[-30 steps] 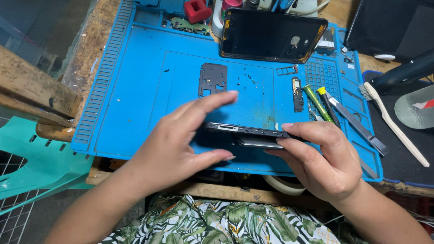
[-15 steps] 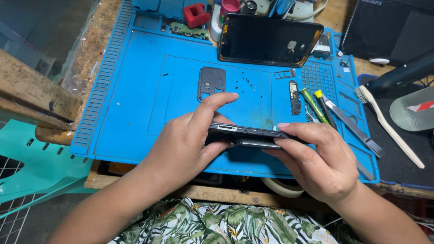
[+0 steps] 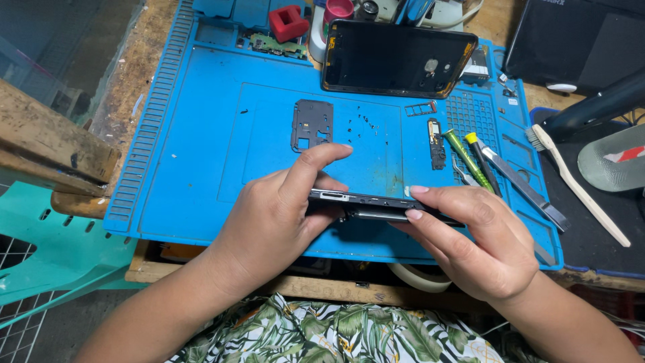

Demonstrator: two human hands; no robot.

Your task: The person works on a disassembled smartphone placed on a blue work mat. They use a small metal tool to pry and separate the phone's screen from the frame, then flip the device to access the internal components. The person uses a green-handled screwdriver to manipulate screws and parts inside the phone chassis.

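Both my hands hold a dark, opened smartphone body [image 3: 376,205] edge-on above the front of the blue repair mat [image 3: 195,168]. My left hand [image 3: 275,215] grips its left end, forefinger stretched over the top edge. My right hand [image 3: 470,238] pinches the right end between thumb and fingers. On the mat behind lie a black inner cover plate [image 3: 312,124], several tiny screws [image 3: 363,124] and a small circuit strip [image 3: 437,142]. A black phone back shell [image 3: 396,59] leans at the far edge.
Green and yellow screwdrivers [image 3: 474,158], tweezers and a metal pry tool [image 3: 521,185] lie right of the phone. A white brush [image 3: 578,185] rests on a black pad. A red block [image 3: 289,21] and a green board sit at the back. Wooden bench edge and teal plastic left.
My left hand has curled tighter onto the phone's left end, its fingers now bent over the edge rather than spread flat. The right hand keeps its grip.
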